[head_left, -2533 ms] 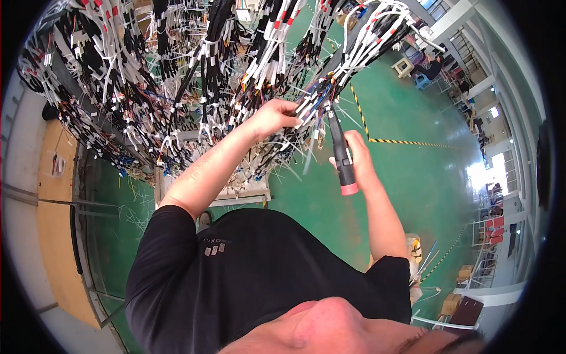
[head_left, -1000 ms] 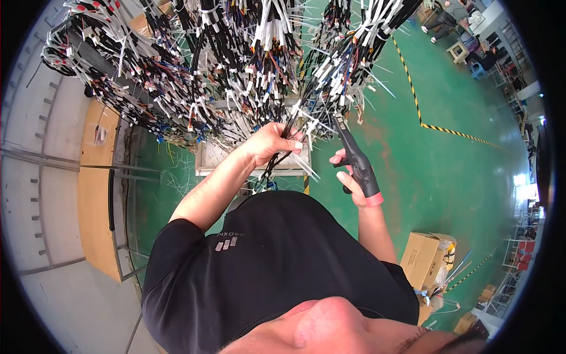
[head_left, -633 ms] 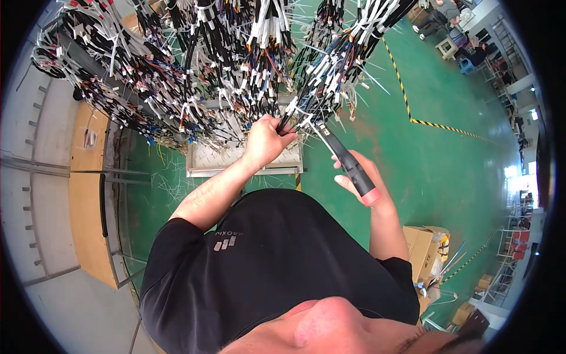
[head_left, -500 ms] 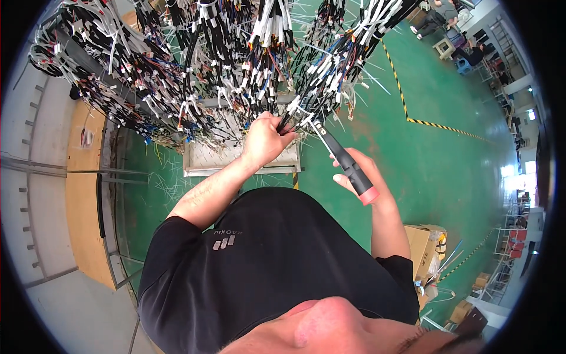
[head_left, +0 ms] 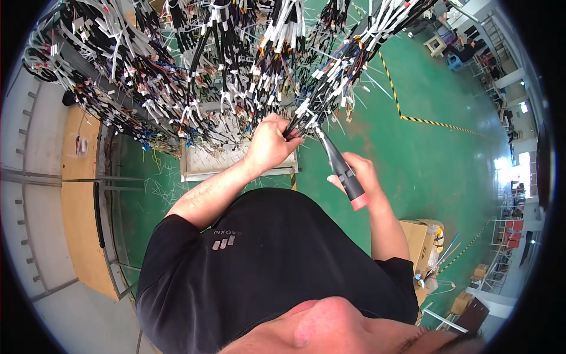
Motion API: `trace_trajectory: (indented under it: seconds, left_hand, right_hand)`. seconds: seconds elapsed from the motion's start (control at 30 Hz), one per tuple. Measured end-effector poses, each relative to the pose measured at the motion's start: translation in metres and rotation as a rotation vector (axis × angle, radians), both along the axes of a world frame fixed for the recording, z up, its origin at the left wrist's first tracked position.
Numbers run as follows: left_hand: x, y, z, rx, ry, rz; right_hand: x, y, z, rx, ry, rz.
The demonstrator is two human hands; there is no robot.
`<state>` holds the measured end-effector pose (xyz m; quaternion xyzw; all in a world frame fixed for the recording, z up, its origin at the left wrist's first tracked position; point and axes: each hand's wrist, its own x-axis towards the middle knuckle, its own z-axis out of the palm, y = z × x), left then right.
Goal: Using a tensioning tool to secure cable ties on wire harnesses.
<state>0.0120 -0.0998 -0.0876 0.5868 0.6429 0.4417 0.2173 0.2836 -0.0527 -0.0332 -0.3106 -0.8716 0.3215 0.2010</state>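
Thick bundles of black and white wire harnesses with white connectors hang in front of me. My left hand (head_left: pixel 272 144) is closed around the lower part of the right-hand wire bundle (head_left: pixel 315 100), its fingertips partly hidden among the wires. My right hand (head_left: pixel 358 172) grips a cable tie gun (head_left: pixel 342 169), black with a red rear end. The gun's narrow nose meets the bundle just right of my left fingers. Its handle and most of my right fingers are hidden behind the body.
A pale tray (head_left: pixel 236 175) sits below the harnesses, with thin white offcuts (head_left: pixel 162 192) on the green floor to its left. Wooden boards (head_left: pixel 88 230) stand at the left. At the right are a cardboard box (head_left: pixel 417 239) and yellow-black floor tape (head_left: pixel 436 123). People sit far right.
The cable tie gun's red end has swung left and slightly down, with my right hand following. My left hand keeps its hold on the bundle, and the view has shifted slightly.
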Motion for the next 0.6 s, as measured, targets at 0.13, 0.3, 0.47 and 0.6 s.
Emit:
trace_trajectory:
  seconds: [0.13, 0.3, 0.47, 0.6]
  left_hand:
    - [-0.011, 0.003, -0.004, -0.14, -0.101, -0.052]
    - [-0.017, 0.006, -0.012, -0.16, -0.444, -0.15]
    - [-0.028, 0.008, -0.002, 0.041, -0.147, -0.191]
    - [-0.039, 0.016, -0.009, 0.014, -0.2, -0.288]
  right_hand:
    - [-0.004, -0.013, -0.001, 0.039, -0.015, -0.123]
    - [-0.007, -0.015, -0.013, 0.06, 0.011, -0.155]
    - [-0.035, -0.015, -0.002, 0.156, 0.084, -0.119]
    - [-0.032, -0.034, -0.003, 0.097, -0.063, -0.295]
